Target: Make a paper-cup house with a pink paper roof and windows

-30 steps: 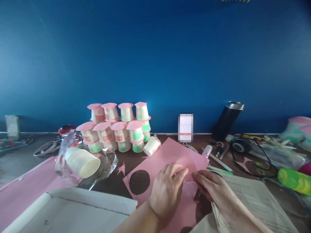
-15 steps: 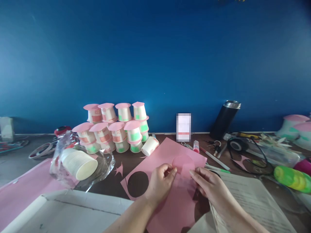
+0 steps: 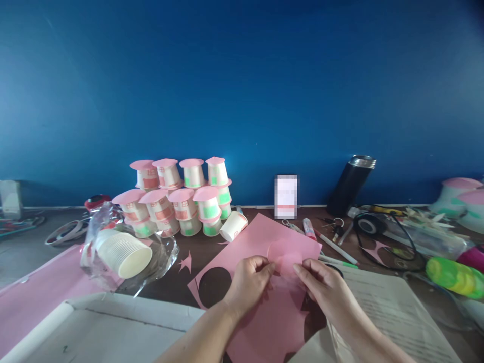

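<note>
Over the sheet point(image 3: 251, 247): a pink disc point(image 3: 285, 252), raised between my two hands; whether its lower edge touches the paper, I cannot tell.
Left hand point(image 3: 249, 283): thumb and fingertips pinching the disc's left edge, the other fingers curled in.
Right hand point(image 3: 327, 287): thumb and fingertips at the disc's right edge, gripping it lightly.
Hole point(image 3: 215, 285): round, cut through the sheet's left corner, the dark table point(image 3: 170, 290) showing through.
Scrap point(image 3: 186, 262): pink and jagged, left of the sheet.
Lone cup point(image 3: 233, 227): on its side, just beside the sheet's far left edge.
Capped cups point(image 3: 183, 205): stacked in towers left of the sheet and beyond it, pink tops on, some marked red, others green.
Plain cups point(image 3: 126, 254): nested in one another and lying over, well left of the sheet, partly in a clear wrapper point(image 3: 168, 252).
Box point(image 3: 128, 333): white, near and left of the sheet.
Tube point(image 3: 309, 228): just beyond the sheet's far right edge.
Keys point(image 3: 338, 229): right of the sheet, past the pens point(image 3: 338, 248).
Flask point(image 3: 350, 186): black, beyond the sheet to the right, tilted in my view.
Pages point(image 3: 393, 302): printed, right of the sheet, under my right forearm.
</note>
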Motion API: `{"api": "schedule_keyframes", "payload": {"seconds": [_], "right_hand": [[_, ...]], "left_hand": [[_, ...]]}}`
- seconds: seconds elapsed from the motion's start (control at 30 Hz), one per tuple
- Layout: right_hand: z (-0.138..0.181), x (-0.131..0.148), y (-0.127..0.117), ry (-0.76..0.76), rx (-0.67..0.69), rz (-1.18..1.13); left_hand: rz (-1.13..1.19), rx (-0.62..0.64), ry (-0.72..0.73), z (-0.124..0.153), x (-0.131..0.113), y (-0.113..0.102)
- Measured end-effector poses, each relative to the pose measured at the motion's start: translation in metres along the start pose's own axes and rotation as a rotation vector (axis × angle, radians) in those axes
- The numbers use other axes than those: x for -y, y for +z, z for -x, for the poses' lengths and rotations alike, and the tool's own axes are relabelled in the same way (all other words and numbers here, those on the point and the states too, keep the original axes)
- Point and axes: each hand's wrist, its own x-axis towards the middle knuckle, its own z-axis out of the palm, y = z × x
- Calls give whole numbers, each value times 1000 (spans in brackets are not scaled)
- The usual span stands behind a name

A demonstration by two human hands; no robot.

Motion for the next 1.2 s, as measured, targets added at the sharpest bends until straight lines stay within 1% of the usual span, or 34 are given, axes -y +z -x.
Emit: {"api": "schedule_keyframes", "payload": {"seconds": [0.3, 0.7, 1.2], "right_hand": [[-1, -2, 0, -24, -21, 43], [4, 10, 2, -26, -55, 70], [4, 8, 3, -51, -80, 106]], "left_hand": [[15, 16, -18, 1, -5, -1], [15, 19, -23, 1, -8, -1], [-5, 30, 6, 2, -7, -2]]}}
